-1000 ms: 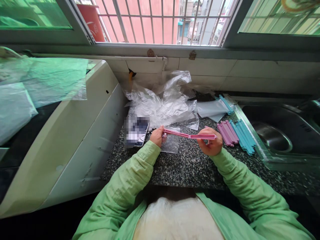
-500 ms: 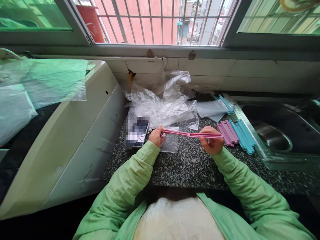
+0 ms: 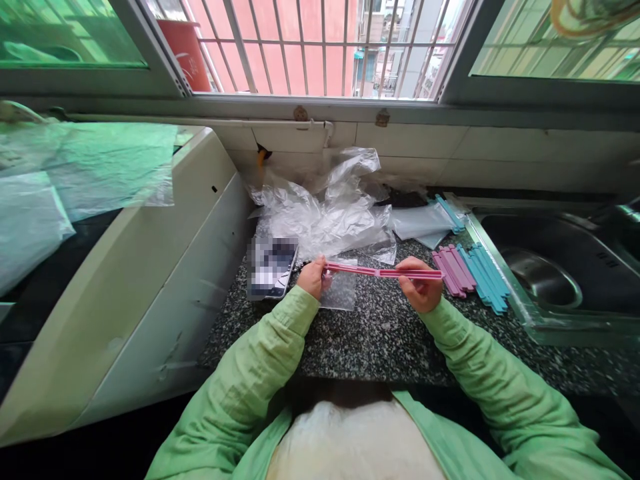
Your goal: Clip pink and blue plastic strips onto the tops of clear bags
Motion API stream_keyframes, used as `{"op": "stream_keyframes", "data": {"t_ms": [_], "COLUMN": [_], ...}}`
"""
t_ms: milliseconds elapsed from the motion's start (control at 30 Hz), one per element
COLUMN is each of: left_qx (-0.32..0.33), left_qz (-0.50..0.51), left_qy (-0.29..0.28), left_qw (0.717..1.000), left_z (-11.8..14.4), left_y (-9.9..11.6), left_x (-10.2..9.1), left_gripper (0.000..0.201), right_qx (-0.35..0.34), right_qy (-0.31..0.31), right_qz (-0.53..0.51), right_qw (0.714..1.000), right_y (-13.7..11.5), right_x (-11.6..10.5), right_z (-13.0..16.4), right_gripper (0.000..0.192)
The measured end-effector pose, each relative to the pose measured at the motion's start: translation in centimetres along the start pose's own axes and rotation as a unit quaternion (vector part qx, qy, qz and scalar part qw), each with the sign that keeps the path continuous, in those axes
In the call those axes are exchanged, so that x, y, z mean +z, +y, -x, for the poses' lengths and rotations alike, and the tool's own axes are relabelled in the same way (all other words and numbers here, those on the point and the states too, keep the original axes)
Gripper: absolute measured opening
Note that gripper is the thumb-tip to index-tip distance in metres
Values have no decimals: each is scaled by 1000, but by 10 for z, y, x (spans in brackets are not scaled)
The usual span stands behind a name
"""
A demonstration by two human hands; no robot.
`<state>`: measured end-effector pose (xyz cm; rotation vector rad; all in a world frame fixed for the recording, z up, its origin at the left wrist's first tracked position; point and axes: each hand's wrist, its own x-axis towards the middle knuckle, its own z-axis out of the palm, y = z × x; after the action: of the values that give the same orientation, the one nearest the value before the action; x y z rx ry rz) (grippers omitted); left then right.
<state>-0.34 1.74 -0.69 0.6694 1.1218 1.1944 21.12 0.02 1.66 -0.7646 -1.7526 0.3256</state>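
A pink bag-sealing clip (image 3: 370,271), long and narrow with a joint near its middle, spans the gap between my hands above the counter. Its left end is pinched in the closed fingers of my left hand (image 3: 311,280). My right hand (image 3: 423,289) grips the other half near the right end, fingers closed around it. Beneath and beside my left hand is a small clear plastic bag (image 3: 341,293); whether the fingers also touch it, I cannot tell. To the right of my right hand lie several pink clips (image 3: 454,270) and several blue clips (image 3: 484,277), side by side.
Crumpled clear plastic (image 3: 325,213) is heaped at the back of the speckled counter (image 3: 380,347). A phone (image 3: 283,267) lies left of my left hand. Clear bags (image 3: 420,220) with blue clips are near the metal sink (image 3: 530,230). A white appliance (image 3: 175,247) stands at left.
My right hand has shifted slightly left along with its end of the clip. Both hands keep their hold, and the view has tilted a little.
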Motion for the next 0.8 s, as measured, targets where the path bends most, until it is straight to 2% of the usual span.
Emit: {"op": "stream_keyframes", "data": {"t_ms": [233, 367, 567, 800], "left_qx": [11, 10, 4, 4], "left_qz": [-14, -18, -27, -26], "left_qy": [6, 1, -14, -29], "left_qw": [1000, 1000, 1000, 999], "left_z": [2, 2, 4, 4], "left_y": [3, 3, 3, 2], "left_x": [1, 2, 3, 3], "left_gripper": [48, 49, 49, 49], "right_qx": [30, 8, 0, -49], "right_qy": [-7, -24, -82, -103], "right_qz": [7, 19, 39, 88], "right_qw": [1000, 999, 996, 990], "right_y": [3, 5, 12, 12], "right_x": [4, 5, 7, 11], "right_z": [1, 1, 3, 2], "right_gripper": [4, 6, 5, 5]}}
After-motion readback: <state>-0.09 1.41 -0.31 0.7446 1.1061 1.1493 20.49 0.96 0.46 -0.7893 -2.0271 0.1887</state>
